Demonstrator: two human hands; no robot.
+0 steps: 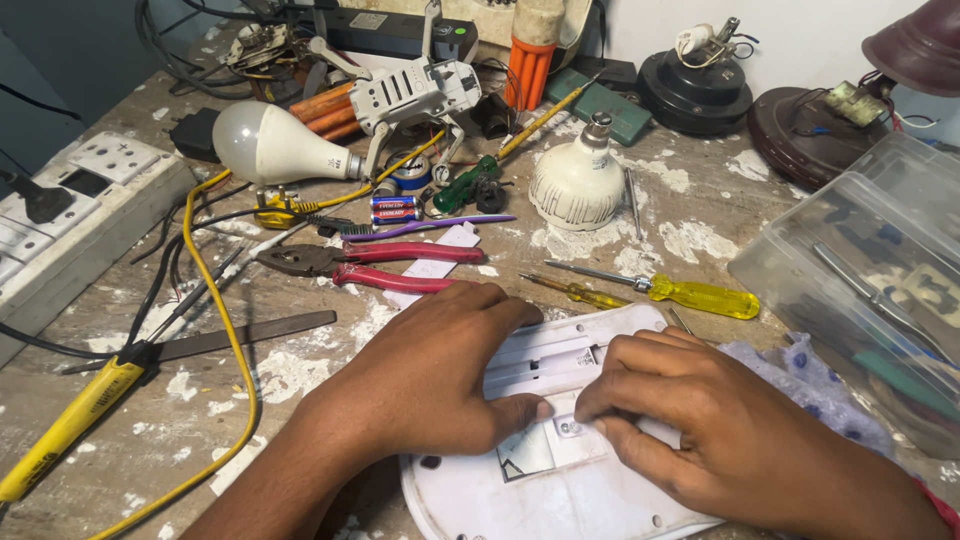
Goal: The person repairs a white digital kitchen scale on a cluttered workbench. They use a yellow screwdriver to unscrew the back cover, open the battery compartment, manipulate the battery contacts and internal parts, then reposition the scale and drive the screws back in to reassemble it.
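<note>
A flat white plastic device [520,480] lies face down on the worn workbench [300,370] at the near edge, its battery bay showing between my hands. My left hand [425,375] rests palm down on the device's left part, thumb pressed against the bay's edge. My right hand [700,420] lies over its right part, fingertips pressing near a small screw boss. Neither hand holds a tool. Just beyond the device lie a yellow-handled screwdriver [690,294] and a thinner amber one [575,290].
Red-handled pliers [390,265], a flat file [240,335], a yellow soldering iron [70,425] with yellow cable, two LED bulbs [275,145] [578,180], a small battery [393,208] and a white drone body [415,92] crowd the bench. A switchboard [70,205] sits left, a clear plastic box [880,270] right.
</note>
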